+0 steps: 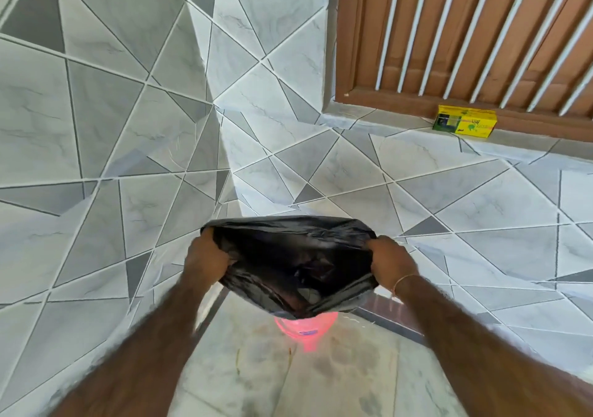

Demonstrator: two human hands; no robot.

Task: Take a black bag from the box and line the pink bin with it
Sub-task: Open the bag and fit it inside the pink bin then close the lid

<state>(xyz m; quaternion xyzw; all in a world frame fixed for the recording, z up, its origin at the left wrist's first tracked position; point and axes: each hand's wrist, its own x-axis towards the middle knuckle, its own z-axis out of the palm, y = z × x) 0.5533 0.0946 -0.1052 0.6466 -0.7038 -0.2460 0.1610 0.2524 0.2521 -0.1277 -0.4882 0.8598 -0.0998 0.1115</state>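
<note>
A black plastic bag [288, 256] is held wide open at its mouth in the middle of the head view. My left hand [205, 257] grips the bag's left rim and my right hand [390, 261] grips its right rim. Under the bag stands the pink bin [305, 328] on the floor; only its near lower side shows, the rest is hidden by the bag. A yellow box [464, 122] lies on the tiled ledge at the upper right, well away from both hands.
Grey and white tiled walls meet in a corner behind the bin. A brown wooden window frame [385, 102] with white bars stands above the ledge at the upper right. The marble-look floor [256, 368] lies around the bin.
</note>
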